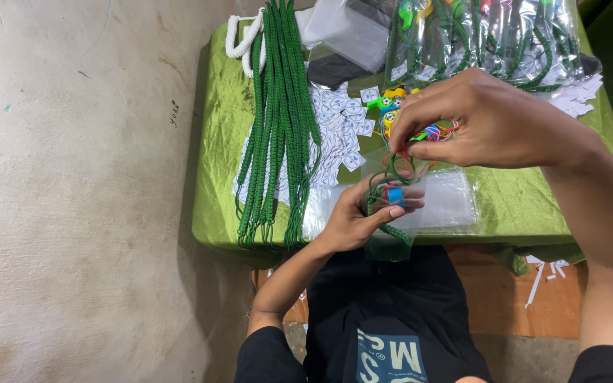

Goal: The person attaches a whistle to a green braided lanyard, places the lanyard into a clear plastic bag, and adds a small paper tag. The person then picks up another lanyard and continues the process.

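My left hand (352, 221) grips a small clear plastic bag (390, 245) in front of my chest. Inside the bag are a coiled green braided cord (383, 181) and a small blue and red piece (394, 195). My right hand (484, 120) is above the bag's mouth, fingers pinched on the top of the green cord. Under that hand lie coloured rubber bands (438, 132).
A low table under a green cloth (220, 149) carries a long bundle of green cords (282, 120), a white cord (239, 39), scattered white paper tags (342, 135), small colourful toys (387, 103), flat clear bags (452, 202) and packed bags (484, 39). Bare concrete floor lies left.
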